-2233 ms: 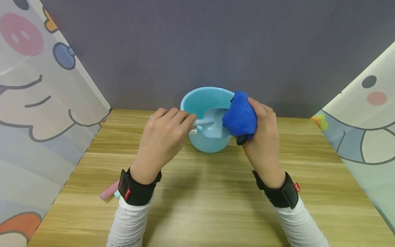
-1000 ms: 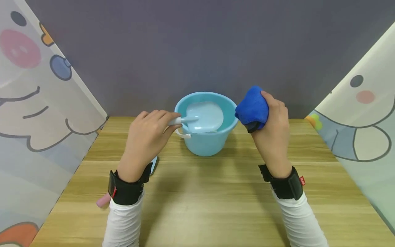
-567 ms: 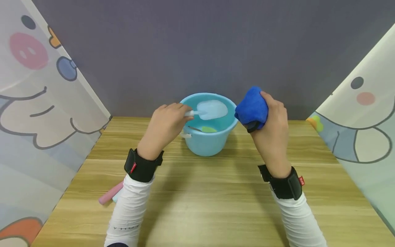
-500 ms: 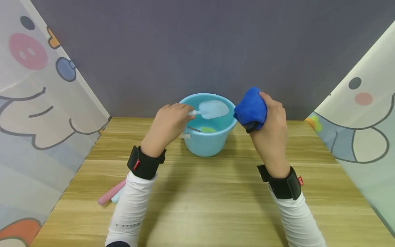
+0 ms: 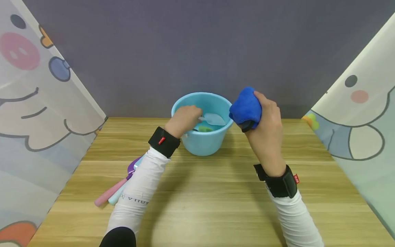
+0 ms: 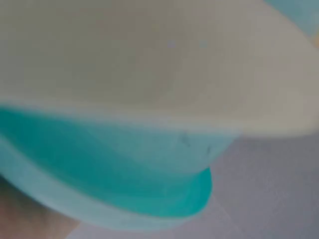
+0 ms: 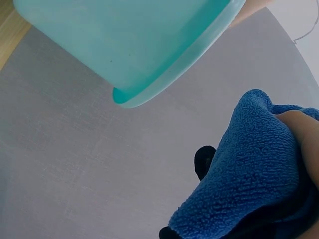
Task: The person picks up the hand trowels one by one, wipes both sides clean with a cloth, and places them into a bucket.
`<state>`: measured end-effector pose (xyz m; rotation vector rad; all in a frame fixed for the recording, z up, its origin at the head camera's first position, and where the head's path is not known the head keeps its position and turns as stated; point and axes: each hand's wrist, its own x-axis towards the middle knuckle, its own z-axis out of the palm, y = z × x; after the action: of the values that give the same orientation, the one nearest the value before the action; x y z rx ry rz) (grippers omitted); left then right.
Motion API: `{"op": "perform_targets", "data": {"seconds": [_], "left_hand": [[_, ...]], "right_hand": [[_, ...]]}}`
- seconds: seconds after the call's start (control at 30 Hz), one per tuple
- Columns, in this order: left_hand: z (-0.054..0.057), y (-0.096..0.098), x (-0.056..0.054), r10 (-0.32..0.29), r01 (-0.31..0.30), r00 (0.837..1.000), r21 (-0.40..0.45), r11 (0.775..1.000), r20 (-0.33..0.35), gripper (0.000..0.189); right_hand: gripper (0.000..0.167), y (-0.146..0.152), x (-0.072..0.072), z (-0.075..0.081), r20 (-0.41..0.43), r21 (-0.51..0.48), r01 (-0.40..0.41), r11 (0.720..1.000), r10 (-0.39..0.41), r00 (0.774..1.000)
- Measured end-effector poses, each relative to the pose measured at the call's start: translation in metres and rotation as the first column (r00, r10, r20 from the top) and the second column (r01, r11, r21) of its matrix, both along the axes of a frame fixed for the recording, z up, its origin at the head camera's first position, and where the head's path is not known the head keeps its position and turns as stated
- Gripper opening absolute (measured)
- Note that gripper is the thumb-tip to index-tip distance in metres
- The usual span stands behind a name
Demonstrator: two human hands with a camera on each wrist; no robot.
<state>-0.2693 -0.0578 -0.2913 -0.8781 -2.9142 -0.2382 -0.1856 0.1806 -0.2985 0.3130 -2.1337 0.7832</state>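
Observation:
In the head view, my left hand (image 5: pixel 186 118) reaches over the near left rim of a light blue bucket (image 5: pixel 204 144). It grips the pale handle of a small light blue shovel (image 5: pixel 215 119), whose blade lies low inside the bucket. A green thing (image 5: pixel 205 129) shows beside it at the bottom. To the right of the bucket, my right hand (image 5: pixel 269 132) holds a bunched blue terry cloth (image 5: pixel 246 105) up in the air. Black parts stick out from under the cloth (image 7: pixel 249 169) in the right wrist view. The left wrist view is mostly filled by the blurred bucket wall (image 6: pixel 164 154).
On the wooden table (image 5: pixel 216 206), left of my left forearm, lie a purple-bladed tool with a pink handle (image 5: pixel 110 192) and one with a light blue handle (image 5: pixel 116 196). A dark grey wall (image 5: pixel 197 44) stands behind the bucket, with cartoon-printed panels (image 5: pixel 27 113) at the sides.
The shovel has moved off the cloth and down into the bucket with my left hand. My right hand has drawn back slightly to the right, still holding the cloth.

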Motion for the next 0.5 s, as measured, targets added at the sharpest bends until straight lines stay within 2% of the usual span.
{"op": "perform_targets", "data": {"seconds": [0.13, 0.3, 0.37, 0.43, 0.5], "left_hand": [[0.000, 0.001, -0.006, 0.005, -0.007, 0.992, 0.018, 1.000, 0.125, 0.036], [-0.003, 0.004, -0.014, 0.048, -0.038, 0.965, -0.045, 0.998, 0.256, 0.035], [-0.004, 0.005, -0.015, 0.069, -0.049, 0.958, -0.081, 0.996, 0.278, 0.025], [-0.006, 0.005, -0.015, 0.084, -0.057, 0.960, -0.109, 0.992, 0.267, 0.010], [-0.007, 0.005, -0.013, 0.093, -0.063, 0.964, -0.125, 0.990, 0.250, 0.012]], "right_hand": [[0.079, -0.001, -0.002, -0.001, 0.003, 0.002, -0.002, 1.000, 0.002, 1.000], [0.079, -0.002, -0.003, -0.002, 0.019, 0.017, 0.003, 1.000, -0.003, 1.000], [0.079, -0.002, -0.003, -0.003, 0.026, 0.023, 0.000, 1.000, -0.001, 1.000], [0.080, -0.003, -0.003, -0.004, 0.026, 0.025, -0.003, 1.000, 0.002, 1.000], [0.080, -0.003, -0.003, -0.004, 0.024, 0.024, -0.007, 1.000, 0.006, 1.000]]}}
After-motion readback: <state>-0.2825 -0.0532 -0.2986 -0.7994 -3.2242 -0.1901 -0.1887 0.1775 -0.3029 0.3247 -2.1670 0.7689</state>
